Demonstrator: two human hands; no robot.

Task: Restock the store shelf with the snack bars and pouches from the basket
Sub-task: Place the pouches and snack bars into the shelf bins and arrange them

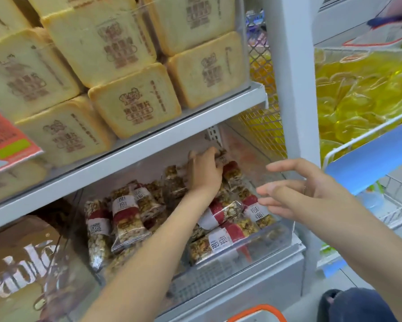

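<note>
A clear plastic bin on the lower shelf holds several nut snack bars in clear wrappers with red and white bands. My left hand reaches deep into the back of the bin, fingers curled round a snack bar near the rear wall. My right hand hovers in front of the bin's right side, fingers spread and relaxed, holding nothing. The orange rim of the basket shows at the bottom edge.
The shelf above carries stacked bread-shaped packs. A white upright post stands to the right, with yellow packs in a wire rack beyond it. A pouch with white lettering lies at lower left.
</note>
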